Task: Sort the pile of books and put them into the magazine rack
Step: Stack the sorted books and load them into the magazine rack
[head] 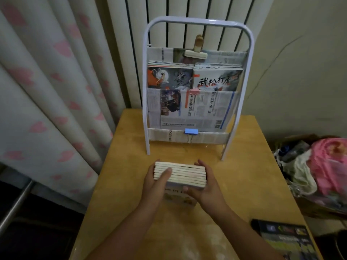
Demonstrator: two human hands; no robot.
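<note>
One head-worn, wide-angle view looks forward and steeply down over the worktop (244, 166); both forearms enter from the bottom edge, close to the lens; the magazine rack (195, 87) stands farther off at centre; straight lines bow outward near the edges.

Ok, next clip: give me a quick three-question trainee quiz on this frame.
1. True or false: both hands grip the stack of books.
2. Which rack pocket already holds books: A upper, B lower?
3. What colour is the clip on the lowest front strip of the magazine rack?

Key: 1 true, the left hand and right hand hold its ends. 2 A. 3 blue.
</note>
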